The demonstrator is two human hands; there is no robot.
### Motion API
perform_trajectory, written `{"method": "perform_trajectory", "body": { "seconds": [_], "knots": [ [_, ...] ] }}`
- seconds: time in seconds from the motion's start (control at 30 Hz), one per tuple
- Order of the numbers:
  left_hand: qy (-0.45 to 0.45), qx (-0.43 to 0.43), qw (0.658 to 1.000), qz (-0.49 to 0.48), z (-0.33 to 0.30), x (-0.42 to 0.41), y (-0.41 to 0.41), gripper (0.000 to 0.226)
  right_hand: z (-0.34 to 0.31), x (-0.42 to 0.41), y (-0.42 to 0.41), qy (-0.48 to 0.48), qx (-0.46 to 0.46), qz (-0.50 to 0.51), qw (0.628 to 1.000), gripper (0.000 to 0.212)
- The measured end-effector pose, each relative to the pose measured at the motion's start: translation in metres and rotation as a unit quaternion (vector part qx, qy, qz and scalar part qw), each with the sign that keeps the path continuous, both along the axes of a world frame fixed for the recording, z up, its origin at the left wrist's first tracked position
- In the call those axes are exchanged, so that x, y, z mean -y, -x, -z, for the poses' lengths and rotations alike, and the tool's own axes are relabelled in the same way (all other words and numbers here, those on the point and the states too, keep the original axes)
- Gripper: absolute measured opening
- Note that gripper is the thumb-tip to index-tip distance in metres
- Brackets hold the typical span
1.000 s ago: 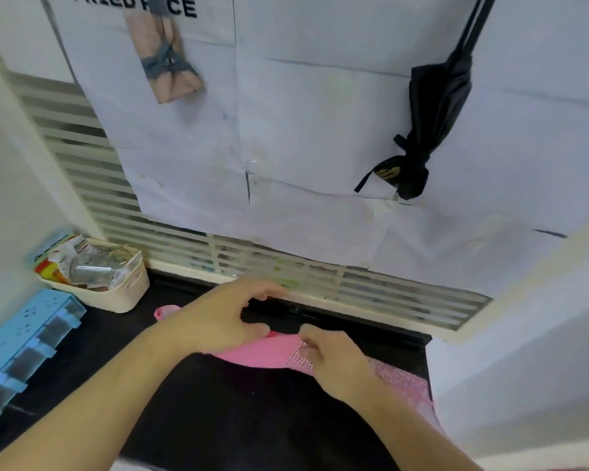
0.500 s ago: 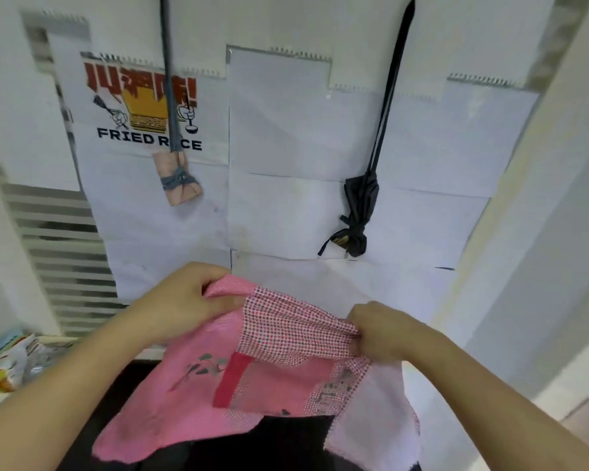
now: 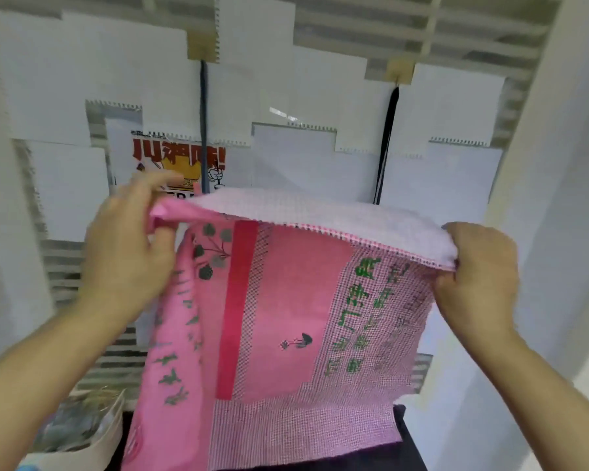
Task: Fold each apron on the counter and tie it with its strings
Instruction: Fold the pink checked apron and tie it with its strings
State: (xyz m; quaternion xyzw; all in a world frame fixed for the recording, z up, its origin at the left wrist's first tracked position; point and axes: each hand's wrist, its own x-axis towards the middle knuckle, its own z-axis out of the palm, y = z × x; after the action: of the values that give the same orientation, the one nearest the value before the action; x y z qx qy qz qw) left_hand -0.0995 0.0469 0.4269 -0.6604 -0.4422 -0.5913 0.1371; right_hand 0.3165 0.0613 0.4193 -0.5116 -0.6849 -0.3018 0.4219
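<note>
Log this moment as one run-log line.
left hand grips apron edge | right hand grips edge | pink apron held up, unfolded

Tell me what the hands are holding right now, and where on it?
Both hold the pink apron by its upper edge: the left hand pinches the top left corner, the right hand grips the top right corner, so it hangs spread between them.

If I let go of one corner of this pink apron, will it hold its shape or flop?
Probably flop: the pink apron hangs limp from the left hand and right hand, sagging between them. It looks thin and light, so likely easy to fold.
</note>
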Motion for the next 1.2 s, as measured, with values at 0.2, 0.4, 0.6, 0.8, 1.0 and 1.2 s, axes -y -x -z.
{"method": "perform_trajectory", "body": {
  "seconds": [0.2,0.4,0.6,0.8,1.0,1.2],
  "knots": [
    [0.618,-0.461,0.628,0.111,0.104,-0.019,0.039,0.007,0.091,0.038,0.004,0.685,0.241,0.031,0.687,0.029],
    [0.493,-0.090,0.852,0.151,0.080,-0.028,0.040,0.011,0.074,0.008,-0.032,0.501,0.075,0.015,0.862,0.034],
    [0.410,0.232,0.843,0.262,0.067,-0.017,0.006,0.021,0.058,0.009,-0.026,0.298,-0.119,-0.079,0.944,0.028],
    [0.720,-0.471,0.508,0.040,0.090,-0.007,0.017,0.025,0.084,0.024,-0.016,0.745,0.308,0.064,0.589,0.015],
    [0.462,-0.009,0.880,0.106,0.084,-0.024,0.007,0.024,0.069,-0.011,-0.038,0.385,-0.074,-0.036,0.919,0.037],
    [0.348,0.157,0.922,0.060,0.042,-0.030,-0.003,0.021,0.029,-0.027,-0.050,0.366,-0.060,-0.013,0.929,0.027]
  ]
}}
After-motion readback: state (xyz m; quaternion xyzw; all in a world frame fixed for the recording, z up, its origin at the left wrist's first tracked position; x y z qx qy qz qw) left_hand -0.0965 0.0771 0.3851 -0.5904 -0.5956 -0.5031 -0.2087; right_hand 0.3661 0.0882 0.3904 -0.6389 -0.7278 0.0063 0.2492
